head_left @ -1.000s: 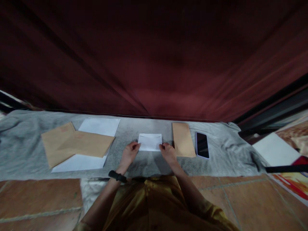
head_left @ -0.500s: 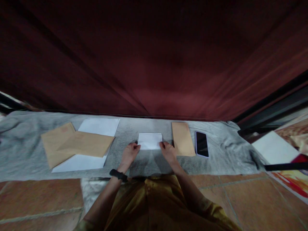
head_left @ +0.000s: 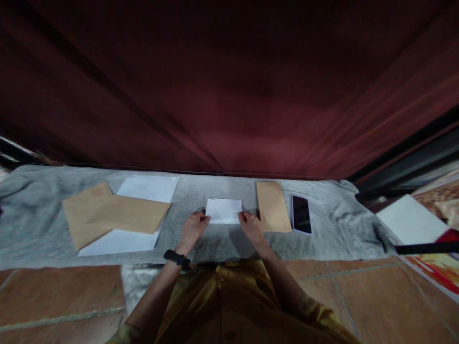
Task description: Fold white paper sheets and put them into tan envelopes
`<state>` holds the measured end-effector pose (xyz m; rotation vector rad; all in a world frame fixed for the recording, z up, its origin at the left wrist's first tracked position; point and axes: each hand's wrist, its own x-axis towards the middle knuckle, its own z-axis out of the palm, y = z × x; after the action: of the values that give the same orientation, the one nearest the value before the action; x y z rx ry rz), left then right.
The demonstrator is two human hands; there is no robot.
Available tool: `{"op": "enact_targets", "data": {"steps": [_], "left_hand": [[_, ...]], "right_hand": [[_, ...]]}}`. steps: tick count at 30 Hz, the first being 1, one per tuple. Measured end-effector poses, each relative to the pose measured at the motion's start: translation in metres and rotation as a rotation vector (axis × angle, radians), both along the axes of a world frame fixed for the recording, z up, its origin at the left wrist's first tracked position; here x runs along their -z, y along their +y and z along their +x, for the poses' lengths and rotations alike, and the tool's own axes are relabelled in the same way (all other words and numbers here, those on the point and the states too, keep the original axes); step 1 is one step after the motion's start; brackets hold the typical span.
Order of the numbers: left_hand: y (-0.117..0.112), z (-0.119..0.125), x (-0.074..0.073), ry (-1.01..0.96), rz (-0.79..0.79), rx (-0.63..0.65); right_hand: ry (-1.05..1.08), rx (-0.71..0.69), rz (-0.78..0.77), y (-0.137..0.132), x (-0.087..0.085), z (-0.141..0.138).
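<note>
A small white folded sheet of paper (head_left: 224,210) is held level between my two hands, low over the grey cloth (head_left: 222,243). My left hand (head_left: 194,228) pinches its left edge near the lower corner; a black band circles that wrist. At the opposite edge, my right hand (head_left: 251,225) has its thumb and fingers closed on the paper. Just to the right of that hand lies a brown envelope (head_left: 273,208). Whether the paper touches the cloth, I cannot tell.
On the left, brown envelopes (head_left: 132,213) overlap larger white sheets (head_left: 154,187). A phone (head_left: 301,214) in a pale purple case lies right of the single envelope. A dark red curtain (head_left: 229,119) hangs behind the cloth. A pale flat board (head_left: 412,222) is at far right.
The folded paper's upper edge looks slightly different, with the fold line seen earlier no longer distinct. Both hands keep nearly the same place and grip.
</note>
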<state>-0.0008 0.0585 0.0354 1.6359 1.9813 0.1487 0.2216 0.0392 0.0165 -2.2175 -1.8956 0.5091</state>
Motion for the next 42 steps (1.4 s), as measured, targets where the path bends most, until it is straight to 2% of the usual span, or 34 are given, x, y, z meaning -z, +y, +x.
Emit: {"op": "enact_targets", "data": {"steps": [9, 25, 38, 40, 42], "left_hand": [[0.004, 0.001, 0.003, 0.020, -0.007, -0.018], [0.008, 0.003, -0.006, 0.079, -0.015, -0.005], [0.011, 0.004, -0.005, 0.121, -0.049, -0.013], [0.010, 0.004, -0.005, 0.121, -0.054, -0.017], [0.010, 0.004, -0.005, 0.119, -0.056, -0.019]], "right_hand": [[-0.125, 0.025, -0.033, 0.003, -0.004, -0.004], [-0.191, 0.000, 0.043, 0.000, 0.001, -0.011], [-0.198, 0.010, 0.055, -0.004, 0.003, -0.011], [-0.174, -0.019, 0.109, -0.006, 0.001, -0.009], [-0.128, -0.128, 0.206, -0.007, 0.000, -0.009]]}}
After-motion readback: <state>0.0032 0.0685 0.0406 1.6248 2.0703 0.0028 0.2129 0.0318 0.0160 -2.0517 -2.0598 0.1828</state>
